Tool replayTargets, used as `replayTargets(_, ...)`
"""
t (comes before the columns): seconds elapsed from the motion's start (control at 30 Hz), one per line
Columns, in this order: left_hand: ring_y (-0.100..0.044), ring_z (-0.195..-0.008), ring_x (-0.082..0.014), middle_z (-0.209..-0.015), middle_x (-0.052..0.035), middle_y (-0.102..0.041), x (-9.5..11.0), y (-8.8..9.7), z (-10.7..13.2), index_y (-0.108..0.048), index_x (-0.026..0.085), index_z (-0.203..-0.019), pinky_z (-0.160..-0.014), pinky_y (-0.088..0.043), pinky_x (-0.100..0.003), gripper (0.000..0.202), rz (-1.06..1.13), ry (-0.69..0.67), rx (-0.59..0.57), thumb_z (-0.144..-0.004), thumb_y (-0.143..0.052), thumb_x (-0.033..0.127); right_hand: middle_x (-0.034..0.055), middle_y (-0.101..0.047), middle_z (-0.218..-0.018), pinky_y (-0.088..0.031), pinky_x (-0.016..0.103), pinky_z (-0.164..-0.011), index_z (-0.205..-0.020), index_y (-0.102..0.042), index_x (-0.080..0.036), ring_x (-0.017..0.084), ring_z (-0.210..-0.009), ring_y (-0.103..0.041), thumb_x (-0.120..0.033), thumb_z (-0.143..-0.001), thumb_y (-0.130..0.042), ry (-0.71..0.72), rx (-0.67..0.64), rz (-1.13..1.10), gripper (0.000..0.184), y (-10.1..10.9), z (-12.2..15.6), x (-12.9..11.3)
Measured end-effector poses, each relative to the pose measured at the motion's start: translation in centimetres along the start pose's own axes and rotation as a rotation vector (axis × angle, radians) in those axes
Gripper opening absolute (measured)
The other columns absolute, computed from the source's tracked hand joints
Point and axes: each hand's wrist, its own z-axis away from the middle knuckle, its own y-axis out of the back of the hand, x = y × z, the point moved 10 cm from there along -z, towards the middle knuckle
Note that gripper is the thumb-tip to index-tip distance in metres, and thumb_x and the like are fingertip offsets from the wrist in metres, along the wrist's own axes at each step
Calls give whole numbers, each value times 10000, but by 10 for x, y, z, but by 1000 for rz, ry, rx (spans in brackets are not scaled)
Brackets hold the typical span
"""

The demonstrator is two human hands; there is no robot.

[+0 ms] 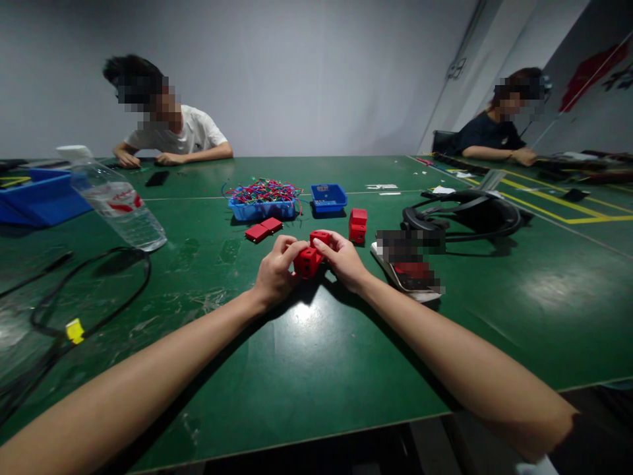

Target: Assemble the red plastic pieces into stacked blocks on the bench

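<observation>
While left hand [277,272] and right hand [345,260] both pinch the red blocks [307,264], nearer and slightly right of the blue wire tray [261,212], steady, even pressure should help keep the block faces squarely aligned.

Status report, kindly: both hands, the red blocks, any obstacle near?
Left hand, right hand: both gripping red blocks. Another red piece just beyond right hand. Phone nearby, not touching.

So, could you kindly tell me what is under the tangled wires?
A blue tray sits under the tangled wires; its front shows. They cover its floor, so anything else beneath cannot be seen.
</observation>
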Motion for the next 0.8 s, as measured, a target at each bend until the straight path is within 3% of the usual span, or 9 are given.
replayTargets(0.17, -596, -801, -164, -1031, -43, -555, -4, 3, 0, -547, 217, -1060, -594, -488, -239, 273, -71, 66, 18, -810, -634, 284, -24, -663, -810, -467, 219, -620, -972, -635, -184, 100, -682, -573, -466, -681, -785, -44, -54, 34, 432, -10, 4, 3)
replayTargets(0.37, -606, -812, -162, -1056, -37, -546, -7, -2, 0, -477, 236, -1084, -547, -458, -219, 326, -74, 101, -33, -818, -637, 335, -65, -596, -694, -401, 208, -487, -988, -572, -199, 83, -546, -502, -484, -682, -779, -67, -107, 49, 467, -18, 9, 1)
replayTargets(0.57, -649, -827, -174, -1093, -44, -573, -8, -16, -1, -471, 245, -1180, -647, -535, -281, 439, 38, 73, -137, -779, -619, 145, -53, -641, -807, -493, 243, -654, -1032, -540, -217, 111, -703, -597, -362, -603, -835, 0, 84, -39, 540, 4, 3, 0)
replayTargets(0.8, -650, -1036, -202, -1139, -70, -621, -3, -22, -3, -518, 232, -1222, -844, -560, -331, 464, 115, 4, -189, -797, -503, 48, -30, -660, -837, -532, 308, -754, -1067, -479, -227, 141, -753, -644, -363, -576, -839, 51, 206, -49, 624, 20, 3, -1)
